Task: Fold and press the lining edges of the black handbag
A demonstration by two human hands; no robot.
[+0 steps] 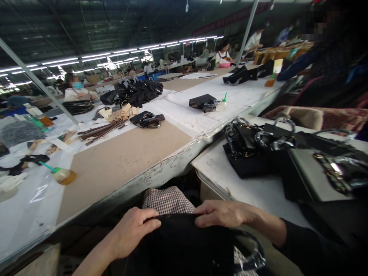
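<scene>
A black handbag [184,245] rests upright against my lap, its top edge facing away from me. My left hand [135,228] pinches that edge at its left end, thumb on the near side. At the right end my right hand [221,213] grips the same edge between thumb and fingers. A handle wrapped in clear plastic [254,251] sticks out at the bag's lower right. Checked cloth [166,199] shows just beyond the bag. The bag's lower part runs out of view.
Ahead stretches a long worktable [129,165] with a glue bottle [63,175], leather strips [100,130], small black bags [147,119] and a heap of black pieces [135,92]. More black bags [258,149] crowd the side table at right. Co-workers sit at left and right.
</scene>
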